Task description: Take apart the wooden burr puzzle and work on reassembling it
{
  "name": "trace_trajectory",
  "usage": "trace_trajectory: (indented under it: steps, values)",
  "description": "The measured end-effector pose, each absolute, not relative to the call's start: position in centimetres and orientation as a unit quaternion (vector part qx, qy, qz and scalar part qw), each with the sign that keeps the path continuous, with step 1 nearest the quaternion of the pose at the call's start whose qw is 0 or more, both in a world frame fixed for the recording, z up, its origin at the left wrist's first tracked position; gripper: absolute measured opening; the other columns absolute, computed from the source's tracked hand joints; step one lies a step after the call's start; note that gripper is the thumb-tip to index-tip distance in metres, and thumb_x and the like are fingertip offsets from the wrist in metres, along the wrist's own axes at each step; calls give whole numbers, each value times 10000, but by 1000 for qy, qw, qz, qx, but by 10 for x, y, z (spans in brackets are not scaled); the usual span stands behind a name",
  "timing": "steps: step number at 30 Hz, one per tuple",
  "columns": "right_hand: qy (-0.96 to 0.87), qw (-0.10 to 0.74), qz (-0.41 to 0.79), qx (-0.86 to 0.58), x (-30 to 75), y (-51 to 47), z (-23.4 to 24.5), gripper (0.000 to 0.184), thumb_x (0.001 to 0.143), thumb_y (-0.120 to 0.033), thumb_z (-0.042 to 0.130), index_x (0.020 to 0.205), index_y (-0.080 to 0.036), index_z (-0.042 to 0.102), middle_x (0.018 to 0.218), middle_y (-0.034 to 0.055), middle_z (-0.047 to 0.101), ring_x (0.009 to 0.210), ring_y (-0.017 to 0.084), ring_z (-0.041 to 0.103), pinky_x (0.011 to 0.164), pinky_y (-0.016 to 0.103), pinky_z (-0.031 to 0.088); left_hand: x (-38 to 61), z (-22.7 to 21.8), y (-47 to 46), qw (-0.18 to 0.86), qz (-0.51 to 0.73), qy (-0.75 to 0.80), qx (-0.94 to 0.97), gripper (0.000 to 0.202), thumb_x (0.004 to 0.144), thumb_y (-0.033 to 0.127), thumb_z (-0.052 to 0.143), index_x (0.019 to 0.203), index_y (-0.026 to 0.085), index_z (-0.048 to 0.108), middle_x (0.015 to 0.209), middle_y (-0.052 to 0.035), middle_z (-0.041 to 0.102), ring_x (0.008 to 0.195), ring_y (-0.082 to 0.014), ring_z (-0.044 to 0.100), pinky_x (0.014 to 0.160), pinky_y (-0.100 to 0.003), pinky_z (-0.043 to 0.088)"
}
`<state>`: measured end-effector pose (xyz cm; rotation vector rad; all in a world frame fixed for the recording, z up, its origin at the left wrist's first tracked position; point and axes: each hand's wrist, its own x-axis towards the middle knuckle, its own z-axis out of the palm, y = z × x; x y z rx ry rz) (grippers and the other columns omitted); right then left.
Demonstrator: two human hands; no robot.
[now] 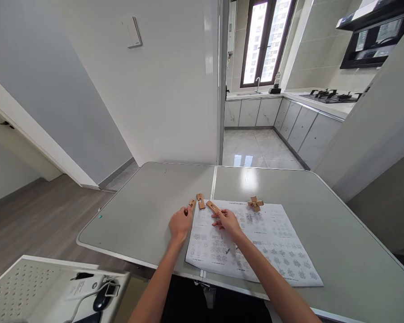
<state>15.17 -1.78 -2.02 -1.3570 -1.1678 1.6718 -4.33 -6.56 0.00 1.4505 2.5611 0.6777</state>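
My left hand (181,221) is closed on a small notched wooden puzzle piece (191,203), whose end sticks out past the fingers. Between the fingers of my right hand (227,220) is a longer wooden piece with a slot (213,207), held over the paper. Another notched wooden piece (200,201) lies between the two hands, near the sheet's top left corner. Several wooden pieces joined into a cross-shaped block (255,204) rest on the top right part of the printed instruction sheet (265,262). The sheet is covered with small diagrams.
A grey folding table (131,215) carries everything, with a seam down its middle. A tiny teal bit (100,216) lies near its left edge. At the lower left, a white cart (54,269) holds a black mouse (103,297) and cables. Behind the table stands a white wall (168,98).
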Motion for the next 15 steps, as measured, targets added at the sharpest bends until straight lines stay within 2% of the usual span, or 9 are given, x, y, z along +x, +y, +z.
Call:
trace_trajectory:
  steps: [4, 7, 11, 15]
  values:
    - [-500, 284, 607, -549, 142, -8, -19, 272, 1003, -452, 570, 997, -181, 585, 985, 119, 790, 588, 175, 748, 443, 234, 449, -36, -3, -61, 28, 210, 823, 527, 531, 1030, 521, 383, 733, 208, 692, 785, -72, 737, 758, -211, 640, 742, -307, 375]
    - [-552, 227, 562, -573, 137, -3, -15, 305, 1043, -447, 502, 1014, -163, 612, 866, 82, 788, 534, 156, 722, 467, 238, 476, -32, -7, -60, 6, 206, 808, 552, 519, 1021, 489, 406, 719, 197, 711, 841, -86, 736, 845, -218, 637, 836, -323, 374]
    - [-628, 149, 462, -608, 131, -1, -7, 390, 1071, -483, 465, 1035, -148, 662, 812, 32, 752, 607, 153, 707, 662, 316, 575, -32, -14, -59, -9, 209, 797, 567, 493, 998, 462, 437, 697, 190, 717, 848, -101, 714, 896, -235, 623, 871, -338, 361]
    - [-686, 95, 338, -637, 122, -5, 0, 378, 1054, -484, 522, 1113, -146, 680, 1044, 77, 737, 926, 210, 716, 906, 435, 556, -34, -18, -58, -7, 228, 789, 570, 475, 971, 460, 468, 634, 187, 663, 806, -96, 687, 864, -236, 606, 847, -339, 352]
